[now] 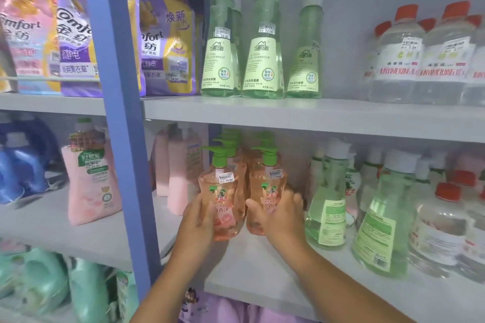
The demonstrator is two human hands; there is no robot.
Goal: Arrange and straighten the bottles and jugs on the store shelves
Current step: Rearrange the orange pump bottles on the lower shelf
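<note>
Both-handed: left hand (197, 220) grip wraps left pump bottle (223, 199); right hand (279, 213) grip wraps right pump bottle (265, 191).

Rear pump bottles (232, 139) hidden; label print blurred

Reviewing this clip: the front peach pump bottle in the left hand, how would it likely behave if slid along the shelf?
The peach pump bottle, gripped by the left hand, looks full of liquid, so probably fairly heavy for its size. It is tall with a green pump on top, so a push high up may tip it. Its clear plastic looks smooth, perhaps slippery.
</note>
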